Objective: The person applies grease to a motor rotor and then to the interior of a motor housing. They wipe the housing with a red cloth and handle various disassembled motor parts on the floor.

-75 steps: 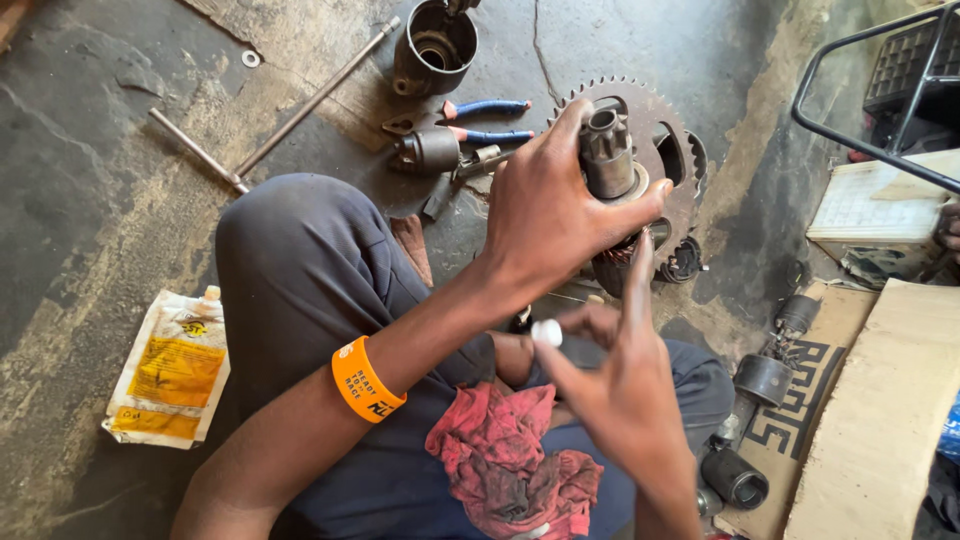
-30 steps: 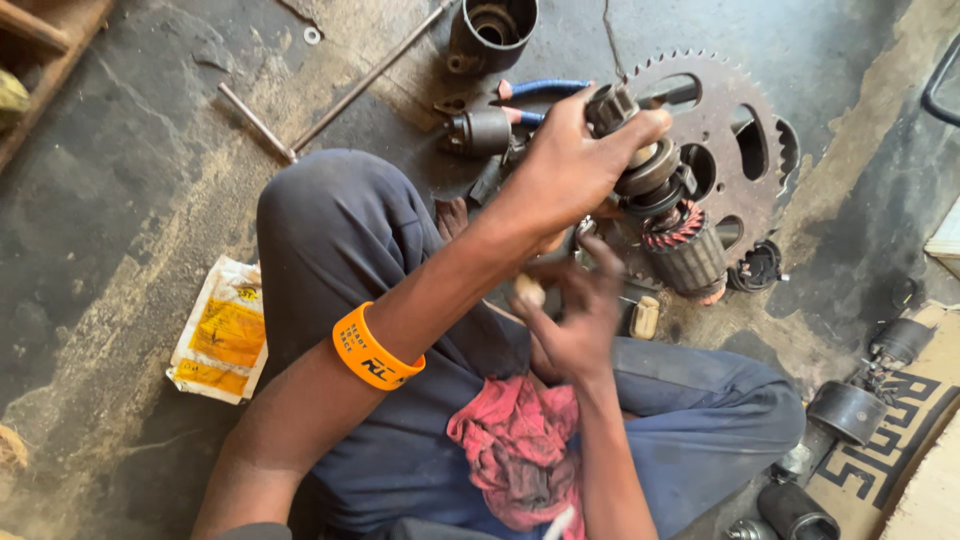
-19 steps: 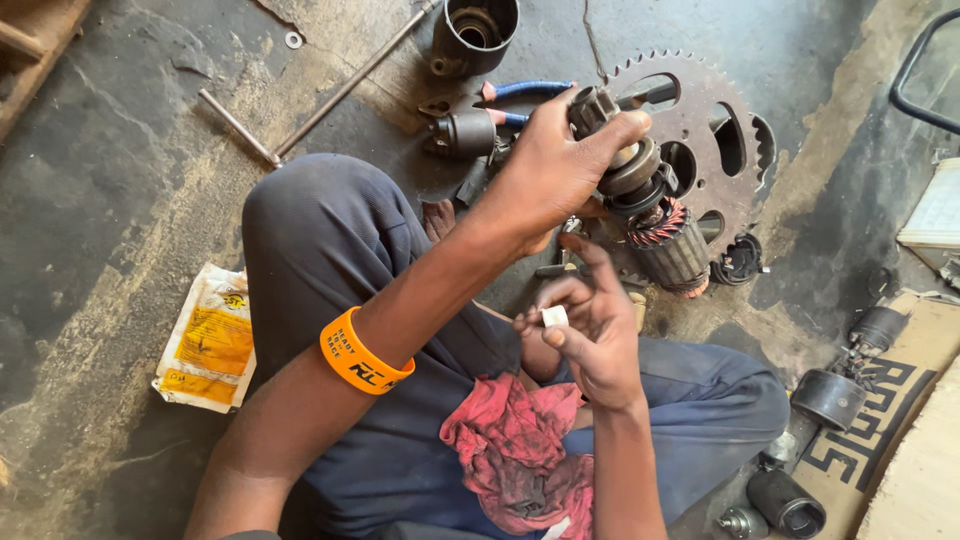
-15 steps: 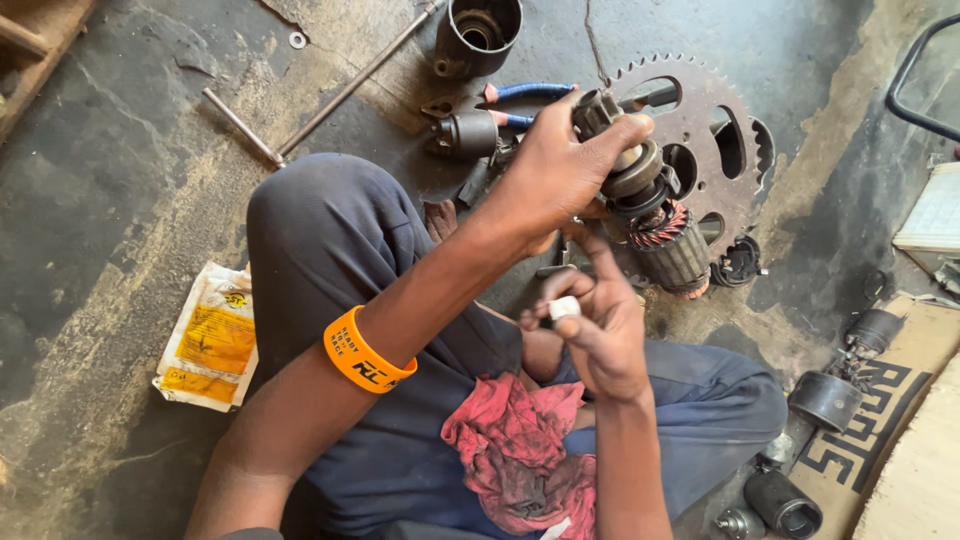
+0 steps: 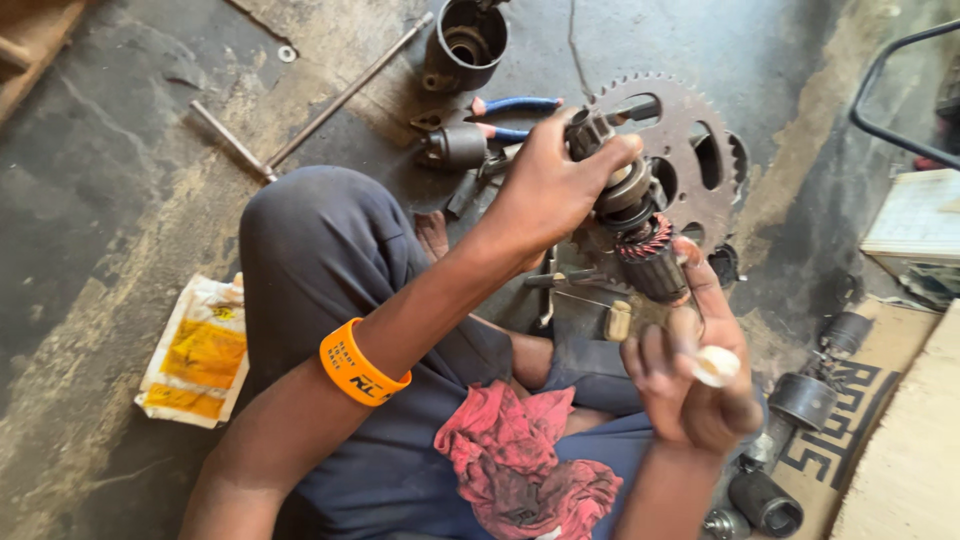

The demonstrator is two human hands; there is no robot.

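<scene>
Lowered since before, the right hand point(image 5: 690, 385) pinches a small white piece point(image 5: 716, 366); left hand point(image 5: 555, 185) clamps, half hiding, the motor part point(image 5: 640, 235).

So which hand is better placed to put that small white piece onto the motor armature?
Probably the right. The right hand already pinches the small white piece just below the winding end of the motor armature. The left hand grips the armature's upper end, holding it up.
</scene>
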